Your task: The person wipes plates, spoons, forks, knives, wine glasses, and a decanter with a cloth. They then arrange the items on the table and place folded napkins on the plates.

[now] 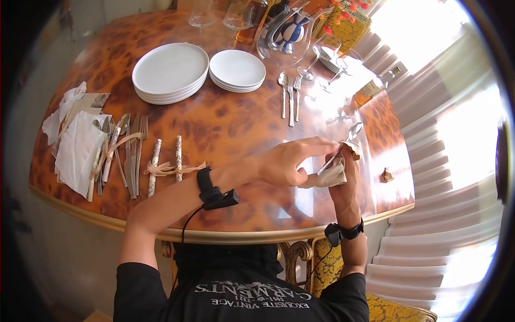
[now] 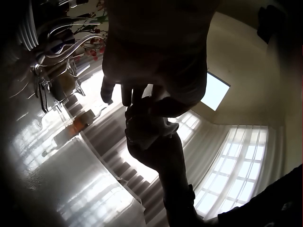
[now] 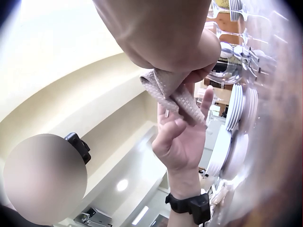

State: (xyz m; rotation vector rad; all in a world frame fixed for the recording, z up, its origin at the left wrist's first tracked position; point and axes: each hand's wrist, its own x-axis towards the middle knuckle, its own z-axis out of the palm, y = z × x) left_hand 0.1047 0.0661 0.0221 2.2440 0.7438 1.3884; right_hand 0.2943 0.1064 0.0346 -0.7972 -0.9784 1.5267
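Observation:
Above the table's right side, my right hand (image 1: 346,180) grips a beige textured cloth (image 1: 333,174) and a metal spoon (image 1: 355,130). The spoon's bowl points away from me, and its handle slants down across the cloth. My left hand (image 1: 289,161) comes in from the left with its fingers stretched out to the spoon and cloth. In the right wrist view, the left palm (image 3: 184,149) faces the folded cloth (image 3: 165,92), which hides some of its fingers. Both hands are dark against the windows in the left wrist view.
Stacked large plates (image 1: 170,70) and small plates (image 1: 237,70) stand beyond my hands. A spoon, knife and fork (image 1: 291,102) lie near a glass decanter (image 1: 273,45), wine glasses and a bottle (image 1: 370,91). White napkins (image 1: 80,150) and tied cutlery (image 1: 166,169) lie left; a crumpled brownish piece (image 1: 386,175) lies right.

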